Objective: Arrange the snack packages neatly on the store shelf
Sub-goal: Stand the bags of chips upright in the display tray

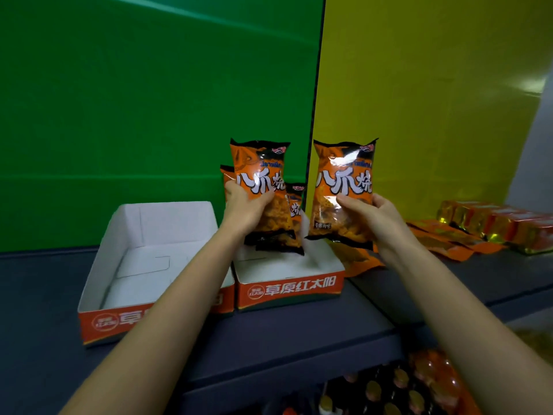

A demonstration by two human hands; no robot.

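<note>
Head view: left hand (247,205) closed around the lower half of a glossy orange crinkly-film snack bag (259,175), held upright over the right-hand white cardboard display tray with an orange printed front (288,290). Behind it, two more orange bags (294,205), standing or partly lifted in the same grasp — cannot tell which. Right hand (366,212) gripping a second puffed orange snack bag (344,181) from the side, upright, just right of the tray. Left-hand white tray (128,262) holding nothing. More flat orange packets (443,238) lying on the dark shelf (269,333) farther right.

Probably light, air-filled, slick, with brittle contents: best pinched gently at the side seams or low on the body, never squeezed.
</note>
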